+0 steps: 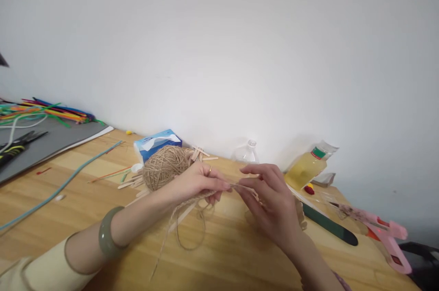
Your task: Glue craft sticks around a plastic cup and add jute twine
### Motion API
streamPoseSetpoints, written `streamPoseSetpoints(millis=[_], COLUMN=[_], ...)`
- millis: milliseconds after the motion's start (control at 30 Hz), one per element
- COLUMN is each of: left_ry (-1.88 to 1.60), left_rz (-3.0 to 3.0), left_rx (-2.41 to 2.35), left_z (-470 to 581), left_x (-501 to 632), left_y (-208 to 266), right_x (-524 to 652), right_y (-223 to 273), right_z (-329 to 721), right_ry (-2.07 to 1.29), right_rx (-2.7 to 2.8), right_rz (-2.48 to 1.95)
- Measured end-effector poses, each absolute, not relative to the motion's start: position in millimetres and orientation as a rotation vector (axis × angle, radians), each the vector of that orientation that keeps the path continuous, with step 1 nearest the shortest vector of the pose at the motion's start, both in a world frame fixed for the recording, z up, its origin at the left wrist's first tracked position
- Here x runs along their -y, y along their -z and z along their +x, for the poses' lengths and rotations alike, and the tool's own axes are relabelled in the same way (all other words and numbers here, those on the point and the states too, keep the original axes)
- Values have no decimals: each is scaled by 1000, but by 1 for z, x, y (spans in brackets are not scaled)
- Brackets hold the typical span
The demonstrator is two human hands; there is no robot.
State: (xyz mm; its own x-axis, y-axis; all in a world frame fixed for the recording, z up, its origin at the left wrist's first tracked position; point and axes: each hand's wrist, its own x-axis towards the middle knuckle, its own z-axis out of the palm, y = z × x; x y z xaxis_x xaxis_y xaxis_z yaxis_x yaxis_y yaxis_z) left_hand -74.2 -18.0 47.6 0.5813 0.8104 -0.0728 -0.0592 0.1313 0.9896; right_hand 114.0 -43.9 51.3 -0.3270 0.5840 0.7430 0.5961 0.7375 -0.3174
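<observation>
My left hand (202, 181) pinches a braided-looking length of jute twine (174, 213) between thumb and fingers above the table. Its tail hangs down at the front, and a thin loop dangles under the hand. Just to the right, my right hand (274, 204) has thumb and index finger closed on the thin strands that run out from the left fingertips, its other fingers slightly spread. Behind my left wrist lies the large ball of jute twine (165, 167). A flat wooden stick is partly visible below the left hand.
Behind the ball are a blue tissue pack (161, 140) and wooden sticks (199, 153). A clear bottle (249, 151) and a bottle of yellow liquid (303, 169) stand by the wall. Rightward lies a pink glue gun (384, 229); leftward, pliers (20, 144) and colourful pipe cleaners (61, 110).
</observation>
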Motion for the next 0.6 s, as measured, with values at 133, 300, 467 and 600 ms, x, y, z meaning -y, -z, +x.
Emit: streamPoseSetpoints(millis=[133, 300, 467, 600], left_ry=[-736, -779, -813, -838], left_rz=[1413, 1361, 1361, 1387], left_rx=[-764, -856, -808, -751], left_z=[-72, -67, -66, -68], left_x=[18, 20, 23, 23], left_y=[-46, -48, -51, -48], right_x=[47, 43, 40, 41], right_y=[-63, -57, -45, -46], right_z=[112, 111, 112, 112], right_ry=[-866, -1087, -543, -487], right_rx=[1636, 1339, 1750, 2040], right_rz=[-1059, -1109, -1230, -1267])
